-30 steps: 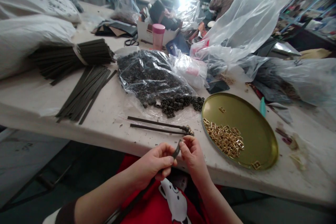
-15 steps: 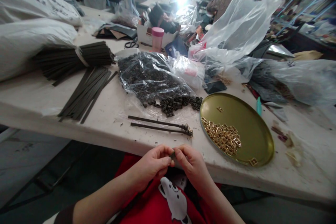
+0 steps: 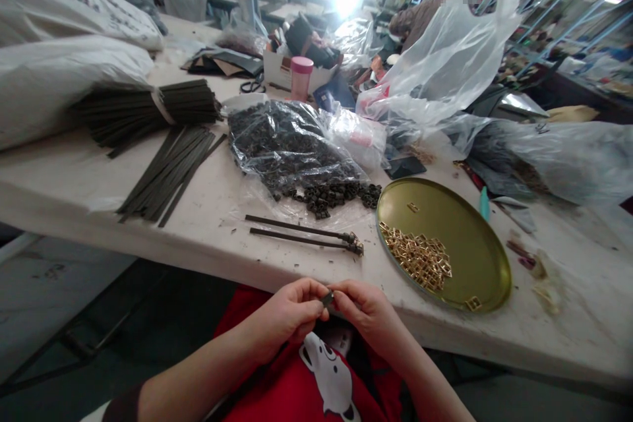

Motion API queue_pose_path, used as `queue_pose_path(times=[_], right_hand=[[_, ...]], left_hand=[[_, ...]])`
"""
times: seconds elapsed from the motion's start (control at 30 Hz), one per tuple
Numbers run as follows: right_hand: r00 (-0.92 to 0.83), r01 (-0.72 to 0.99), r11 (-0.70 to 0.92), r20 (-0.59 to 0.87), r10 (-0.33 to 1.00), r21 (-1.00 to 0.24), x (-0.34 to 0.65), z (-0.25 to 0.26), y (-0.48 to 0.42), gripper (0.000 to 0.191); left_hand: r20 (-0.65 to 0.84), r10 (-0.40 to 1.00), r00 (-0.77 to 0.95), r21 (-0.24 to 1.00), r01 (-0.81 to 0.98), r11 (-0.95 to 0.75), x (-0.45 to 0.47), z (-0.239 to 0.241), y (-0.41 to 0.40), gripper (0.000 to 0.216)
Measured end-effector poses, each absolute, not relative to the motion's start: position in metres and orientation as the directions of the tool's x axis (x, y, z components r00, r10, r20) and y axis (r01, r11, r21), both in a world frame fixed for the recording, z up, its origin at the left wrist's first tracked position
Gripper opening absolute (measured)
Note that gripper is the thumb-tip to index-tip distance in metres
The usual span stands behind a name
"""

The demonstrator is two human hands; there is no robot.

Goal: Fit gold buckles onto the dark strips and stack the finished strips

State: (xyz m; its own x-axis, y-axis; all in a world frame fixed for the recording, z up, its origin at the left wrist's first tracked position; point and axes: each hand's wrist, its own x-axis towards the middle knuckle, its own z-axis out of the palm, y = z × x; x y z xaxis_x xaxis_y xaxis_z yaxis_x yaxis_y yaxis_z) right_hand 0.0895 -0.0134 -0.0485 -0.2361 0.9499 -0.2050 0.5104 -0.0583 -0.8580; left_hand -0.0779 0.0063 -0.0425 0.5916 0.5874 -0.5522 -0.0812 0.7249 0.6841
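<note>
My left hand point(image 3: 297, 308) pinches a dark strap point(image 3: 327, 299) near its end, just off the table's front edge. From the other side, the closed fingers of my right hand point(image 3: 364, 308) meet the tip of that strap; they hide most of it. On the table beyond my hands lie two finished-looking dark straps point(image 3: 299, 237) side by side, with gold buckles point(image 3: 357, 248) at their right ends. To the right, a round gold-coloured tray point(image 3: 459, 231) holds a heap of small gold buckles point(image 3: 420, 260).
A clear plastic bag point(image 3: 291, 138) spills small black loops point(image 3: 329, 198) mid-table. Loose dark strips point(image 3: 168, 175) and a tied bundle point(image 3: 188, 102) lie left, beside white sacks point(image 3: 74, 66). Behind stand a pink-lidded jar point(image 3: 301, 79), scissors point(image 3: 252, 86) and a large plastic bag point(image 3: 445, 59).
My hands have come slightly lower and more of the strap's end shows between the fingertips. The view has shifted a little; the things on the table stay in place.
</note>
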Motion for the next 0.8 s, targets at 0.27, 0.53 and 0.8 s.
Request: queue_pose_path(times=[0.27,0.53,0.8], right_hand=[[-0.161,0.487,-0.132,-0.237,0.958,-0.863,0.082,-0.059,-0.016,0.018],[-0.142,0.641,0.039,-0.068,0.987,-0.767,0.078,-0.061,-0.010,0.015],[-0.278,0.841,0.174,-0.132,0.952,-0.513,0.077,-0.049,-0.005,0.016]], left_hand=[[-0.576,0.589,0.567,0.690,-0.049,0.722,-0.082,-0.044,0.006,0.019],[-0.564,0.671,0.481,0.762,-0.010,0.648,-0.083,-0.044,0.008,0.019],[-0.253,0.824,0.508,0.941,0.327,0.088,-0.085,-0.047,0.011,0.019]])
